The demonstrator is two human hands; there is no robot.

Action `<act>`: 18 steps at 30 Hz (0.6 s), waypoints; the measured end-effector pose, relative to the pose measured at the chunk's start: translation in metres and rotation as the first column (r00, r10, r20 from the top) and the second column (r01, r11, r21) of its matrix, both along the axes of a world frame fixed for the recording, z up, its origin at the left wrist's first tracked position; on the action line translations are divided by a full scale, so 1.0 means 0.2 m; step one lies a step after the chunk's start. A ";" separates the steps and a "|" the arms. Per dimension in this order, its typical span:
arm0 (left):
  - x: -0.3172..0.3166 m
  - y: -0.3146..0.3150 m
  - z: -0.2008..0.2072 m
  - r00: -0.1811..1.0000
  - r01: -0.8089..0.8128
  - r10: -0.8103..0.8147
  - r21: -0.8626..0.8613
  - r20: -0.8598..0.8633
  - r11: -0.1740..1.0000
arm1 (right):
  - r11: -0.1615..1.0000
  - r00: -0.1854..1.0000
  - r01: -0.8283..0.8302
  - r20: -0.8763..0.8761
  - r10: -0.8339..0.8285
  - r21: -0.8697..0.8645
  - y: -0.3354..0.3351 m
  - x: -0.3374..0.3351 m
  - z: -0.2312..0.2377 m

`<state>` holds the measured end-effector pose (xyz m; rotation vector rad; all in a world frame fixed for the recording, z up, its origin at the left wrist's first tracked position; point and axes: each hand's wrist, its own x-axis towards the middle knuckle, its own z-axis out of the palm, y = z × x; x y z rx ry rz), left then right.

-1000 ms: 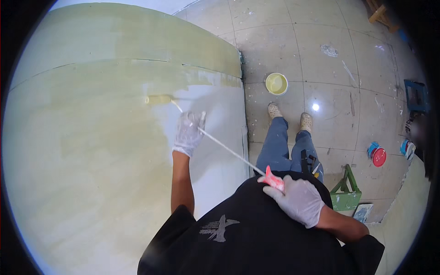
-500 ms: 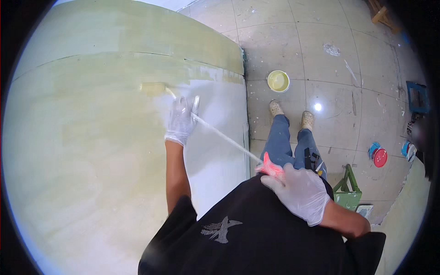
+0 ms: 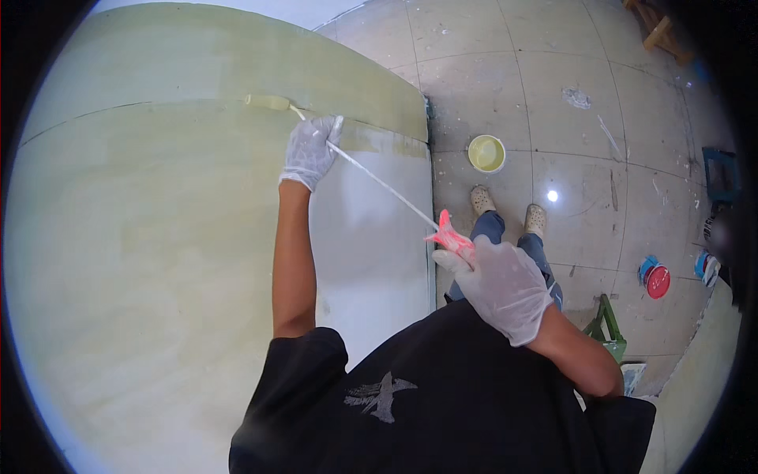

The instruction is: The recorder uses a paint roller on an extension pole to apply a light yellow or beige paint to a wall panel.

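Observation:
A paint roller with a pale yellow-green sleeve (image 3: 268, 102) rests against the large panel-like surface (image 3: 158, 237), close to a dark seam. My left hand (image 3: 311, 145), in a translucent glove, is closed round the white rod (image 3: 383, 186) just below the roller head. At the rod's other end, my gloved right hand (image 3: 505, 280) grips the pink handle (image 3: 452, 239). Much of the surface is coated pale yellow-green; a whiter patch (image 3: 367, 237) lies below the rod.
A white bucket of yellow-green paint (image 3: 486, 154) stands on the spattered tile floor (image 3: 568, 71), beyond my feet (image 3: 535, 220). To the right are a green stool (image 3: 608, 332), a red-lidded can (image 3: 657, 280) and a blue stool (image 3: 720, 172). A wooden piece (image 3: 662, 33) is at the far right.
The roller head has moved up the surface, away from me, reaching the seam. Both hands have moved with it, the right one also slightly leftward.

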<state>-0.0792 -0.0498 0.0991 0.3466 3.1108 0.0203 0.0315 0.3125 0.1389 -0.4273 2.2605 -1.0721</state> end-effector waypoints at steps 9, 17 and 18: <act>0.68 0.24 0.11 0.994 -0.096 0.097 0.031 -0.038 0.995 | 0.965 0.973 -0.196 0.155 0.169 0.175 0.29 0.20 0.20; 0.17 0.08 0.13 0.994 -0.069 0.066 -0.034 -0.084 0.997 | 0.990 0.989 -0.087 0.130 0.072 0.113 0.11 -0.04 0.21; 0.09 0.08 0.14 0.998 -0.056 0.056 0.022 -0.027 0.998 | 0.994 0.995 -0.055 0.085 0.047 0.094 0.09 -0.07 0.20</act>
